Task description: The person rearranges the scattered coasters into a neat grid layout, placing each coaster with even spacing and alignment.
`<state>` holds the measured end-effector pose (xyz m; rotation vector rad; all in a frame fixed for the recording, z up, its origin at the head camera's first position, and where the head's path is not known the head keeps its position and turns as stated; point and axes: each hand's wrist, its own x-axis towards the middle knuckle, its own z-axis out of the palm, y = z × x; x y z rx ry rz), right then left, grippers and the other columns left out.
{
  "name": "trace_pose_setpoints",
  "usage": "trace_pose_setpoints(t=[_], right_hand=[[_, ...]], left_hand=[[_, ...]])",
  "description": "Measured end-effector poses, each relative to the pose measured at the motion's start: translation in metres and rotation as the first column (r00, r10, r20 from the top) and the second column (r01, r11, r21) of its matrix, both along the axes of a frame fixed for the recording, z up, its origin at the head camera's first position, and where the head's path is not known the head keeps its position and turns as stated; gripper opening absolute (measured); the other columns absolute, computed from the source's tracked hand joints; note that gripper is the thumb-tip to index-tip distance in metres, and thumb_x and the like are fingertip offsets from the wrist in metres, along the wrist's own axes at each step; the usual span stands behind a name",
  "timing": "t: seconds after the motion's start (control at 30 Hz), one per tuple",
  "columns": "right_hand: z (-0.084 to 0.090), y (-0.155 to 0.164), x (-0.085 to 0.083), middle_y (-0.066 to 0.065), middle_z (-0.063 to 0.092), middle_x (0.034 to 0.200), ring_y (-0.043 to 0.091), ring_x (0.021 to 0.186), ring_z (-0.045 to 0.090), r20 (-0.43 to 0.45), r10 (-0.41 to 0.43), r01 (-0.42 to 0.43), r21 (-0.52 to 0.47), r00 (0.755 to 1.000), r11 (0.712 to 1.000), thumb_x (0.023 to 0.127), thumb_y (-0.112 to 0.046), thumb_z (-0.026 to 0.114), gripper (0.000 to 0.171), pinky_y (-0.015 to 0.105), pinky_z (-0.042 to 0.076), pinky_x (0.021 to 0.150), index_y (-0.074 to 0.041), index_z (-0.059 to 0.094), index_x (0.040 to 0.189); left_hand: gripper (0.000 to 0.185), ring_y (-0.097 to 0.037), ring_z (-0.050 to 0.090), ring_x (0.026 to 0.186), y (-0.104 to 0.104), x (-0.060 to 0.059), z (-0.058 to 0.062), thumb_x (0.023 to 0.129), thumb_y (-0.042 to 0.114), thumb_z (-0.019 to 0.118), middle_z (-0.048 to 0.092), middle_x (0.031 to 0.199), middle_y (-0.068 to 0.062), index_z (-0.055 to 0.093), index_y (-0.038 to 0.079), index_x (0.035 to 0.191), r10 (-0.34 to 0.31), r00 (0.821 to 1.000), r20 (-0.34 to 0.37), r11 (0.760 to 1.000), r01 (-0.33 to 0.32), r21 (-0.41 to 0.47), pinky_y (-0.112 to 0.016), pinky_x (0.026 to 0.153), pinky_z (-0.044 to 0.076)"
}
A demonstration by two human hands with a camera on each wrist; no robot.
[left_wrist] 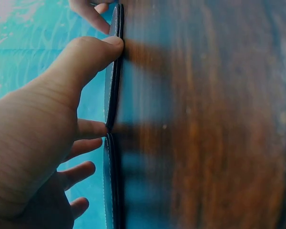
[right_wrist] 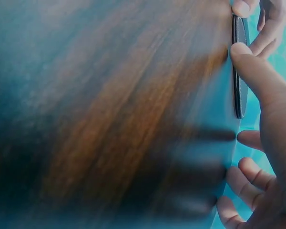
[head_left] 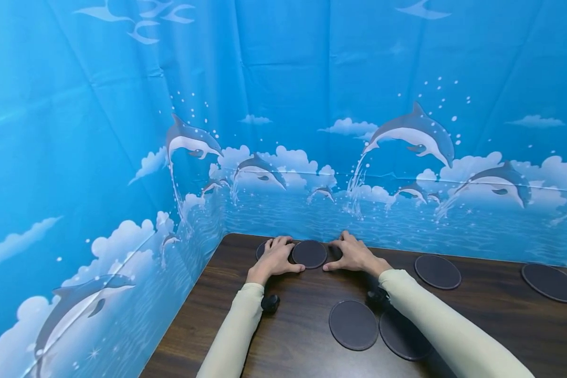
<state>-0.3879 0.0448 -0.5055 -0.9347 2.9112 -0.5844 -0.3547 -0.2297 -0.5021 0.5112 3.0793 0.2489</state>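
Note:
A round dark coaster (head_left: 309, 254) with a stitched rim lies flat near the table's far edge, between both hands. My left hand (head_left: 275, 258) is at its left side; the left wrist view shows the thumb (left_wrist: 113, 42) on the coaster's near edge and the index fingertip where it meets a second coaster (left_wrist: 110, 181). That second coaster (head_left: 260, 252) is mostly hidden under the left hand in the head view. My right hand (head_left: 355, 255) is spread at the right side, thumb (right_wrist: 240, 50) at the coaster's edge and the other fingers beyond it, by the table.
Two more coasters (head_left: 353, 325) lie nearer on the brown wooden table (head_left: 293, 336), one partly behind the right sleeve (head_left: 434, 320). Farther right are a coaster (head_left: 438, 271) and another coaster (head_left: 553, 282). A blue dolphin-print curtain (head_left: 302, 131) borders the table's left and far edges.

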Motion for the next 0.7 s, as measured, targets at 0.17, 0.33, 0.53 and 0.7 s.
trace_pose_setpoints(t=[0.17,0.33,0.53,0.7], right_hand=[[-0.0031,-0.0025,-0.0035,0.009,0.042,0.11,0.026,0.089,0.042,0.011,-0.002,0.002,0.0,1.0,1.0,0.078,-0.067,0.079,0.087,0.043,0.039,0.074,-0.012,0.061,0.143],[-0.0035,-0.0046,-0.0038,0.009,0.042,0.108,0.026,0.089,0.041,0.019,0.005,-0.005,-0.008,1.0,1.0,0.079,-0.065,0.08,0.084,0.044,0.037,0.074,-0.013,0.061,0.142],[-0.0061,-0.006,-0.0033,0.008,0.041,0.104,0.024,0.084,0.04,0.046,0.036,-0.033,-0.068,0.998,0.997,0.082,-0.056,0.081,0.078,0.039,0.035,0.07,-0.009,0.062,0.141],[-0.0065,-0.0072,-0.0031,0.009,0.041,0.106,0.025,0.085,0.04,0.105,0.048,-0.033,-0.141,0.993,0.989,0.084,-0.048,0.083,0.075,0.04,0.035,0.072,-0.005,0.06,0.142]], left_hand=[[0.081,-0.033,0.029,0.145,0.0002,0.0007,-0.0007,0.088,0.063,0.071,0.037,0.157,-0.01,0.055,0.009,0.147,0.003,1.0,0.002,1.0,-0.004,0.015,-0.06,0.115,0.019],[0.081,-0.032,0.028,0.146,-0.0002,0.0009,-0.0014,0.088,0.062,0.071,0.037,0.157,-0.009,0.054,0.01,0.148,0.012,1.0,0.014,1.0,-0.012,0.019,-0.059,0.116,0.018],[0.079,-0.032,0.029,0.145,0.0002,0.001,-0.0012,0.088,0.06,0.073,0.038,0.156,-0.009,0.055,0.01,0.146,-0.012,0.999,0.03,0.999,0.011,0.047,-0.057,0.116,0.019],[0.077,-0.031,0.03,0.145,0.0,0.0003,0.0003,0.088,0.06,0.074,0.039,0.156,-0.008,0.057,0.011,0.145,-0.023,0.999,0.027,0.999,0.021,0.047,-0.056,0.117,0.019]])
